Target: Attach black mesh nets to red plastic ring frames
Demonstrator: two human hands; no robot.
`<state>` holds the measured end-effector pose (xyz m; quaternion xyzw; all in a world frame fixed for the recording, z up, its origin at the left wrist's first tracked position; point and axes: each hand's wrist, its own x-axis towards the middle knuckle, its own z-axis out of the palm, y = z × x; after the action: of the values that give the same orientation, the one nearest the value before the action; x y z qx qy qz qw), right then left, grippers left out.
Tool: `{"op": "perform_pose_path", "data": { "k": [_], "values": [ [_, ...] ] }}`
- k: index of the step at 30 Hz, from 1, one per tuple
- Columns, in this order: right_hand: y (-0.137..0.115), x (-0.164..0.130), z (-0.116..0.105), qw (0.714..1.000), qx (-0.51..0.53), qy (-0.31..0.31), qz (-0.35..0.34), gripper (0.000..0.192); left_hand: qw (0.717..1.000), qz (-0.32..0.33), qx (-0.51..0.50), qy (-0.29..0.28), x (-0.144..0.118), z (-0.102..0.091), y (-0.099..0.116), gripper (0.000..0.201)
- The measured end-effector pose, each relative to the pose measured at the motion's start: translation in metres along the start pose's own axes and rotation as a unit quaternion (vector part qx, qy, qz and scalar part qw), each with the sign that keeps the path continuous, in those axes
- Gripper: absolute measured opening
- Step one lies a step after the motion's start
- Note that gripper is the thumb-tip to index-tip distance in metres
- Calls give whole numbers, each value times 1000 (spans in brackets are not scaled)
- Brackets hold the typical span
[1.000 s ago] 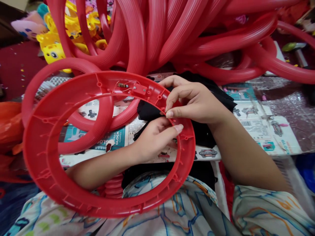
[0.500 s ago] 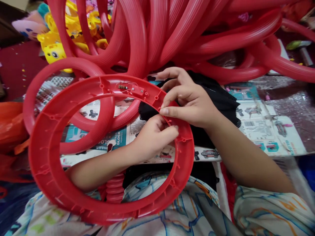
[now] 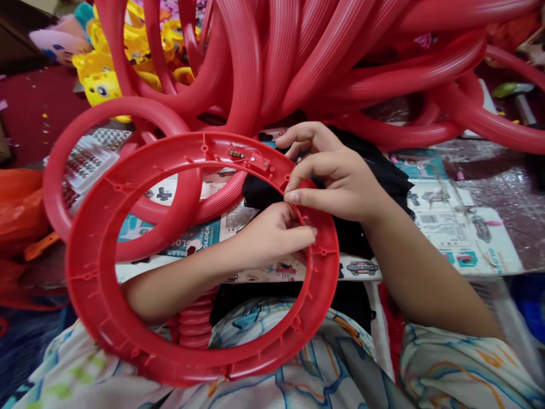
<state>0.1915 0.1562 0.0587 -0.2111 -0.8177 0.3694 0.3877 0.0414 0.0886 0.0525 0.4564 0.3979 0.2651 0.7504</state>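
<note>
A red plastic ring (image 3: 91, 284), its ribbed hollow side facing up, is held tilted above my lap. A small red part with thin wires (image 3: 259, 162) and a dark coil spring (image 3: 235, 153) sit in its channel near the top. My left hand (image 3: 279, 236) comes up through the ring's opening and is closed on the inner rim at the right, thumb over the edge. Just above it, my right hand (image 3: 334, 179) pinches thumb and index finger together at the same rim, other fingers curled loosely. Whatever lies in that pinch is hidden.
Many red ribbed hoops (image 3: 242, 68) are heaped at the back, with one loose hoop (image 3: 55, 165) behind the ring. Black fabric (image 3: 383, 176) and printed cardboard (image 3: 434, 227) lie under my hands. Yellow toy parts (image 3: 102, 88) and a clear tray (image 3: 91, 165) are at left.
The ring has turned slightly clockwise and shifted a little right, carrying the wired part along. Both hands keep their grip at the right inner rim. The camera view has shifted slightly.
</note>
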Motion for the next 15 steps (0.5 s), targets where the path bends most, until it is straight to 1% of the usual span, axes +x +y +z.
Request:
{"op": "perform_pose_path", "data": {
  "k": [3, 5, 10, 15],
  "values": [
    [1, 0, -2, 999, 20, -33, 7, 18, 999, -39, -23, -28, 0, 0, 0, 5],
    [2, 0, -2, 998, 41, -44, 20, 18, 998, -43, -23, -38, -1, 0, 0, 6],
    [-2, 0, -1, 996, 69, -35, 50, 13, 998, -26, -3, -64, -4, -1, -1, 7],
    [-5, 1, 0, 996, 61, -31, 50, 10, 996, -41, -6, -81, -4, -1, -2, 8]
  ]
}}
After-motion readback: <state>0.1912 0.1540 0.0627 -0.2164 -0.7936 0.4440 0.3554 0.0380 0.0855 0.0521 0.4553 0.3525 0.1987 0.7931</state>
